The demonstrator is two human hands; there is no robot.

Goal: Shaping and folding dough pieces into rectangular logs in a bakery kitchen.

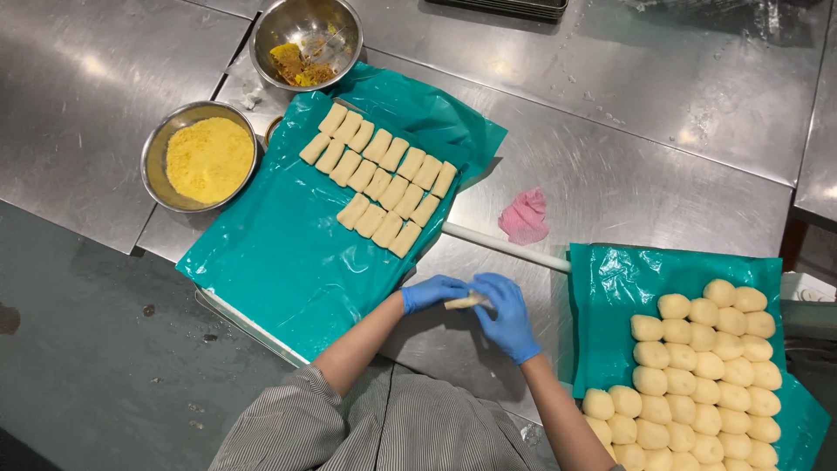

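Note:
Both my hands wear blue gloves and meet over the steel table near its front edge. My left hand (433, 291) and my right hand (506, 317) together grip a small pale piece of dough (465, 302) between the fingertips. To the upper left, several finished oblong dough rolls (381, 177) lie in rows on a teal plastic sheet (279, 253). On the right, several round dough balls (697, 375) fill another teal sheet (623, 283).
A steel bowl of yellow crumbs (207, 158) and a steel bowl with orange-yellow filling (306, 39) stand at the upper left. A white rolling pin (506, 247) and a crumpled pink cloth (525, 217) lie on the steel table (628, 113).

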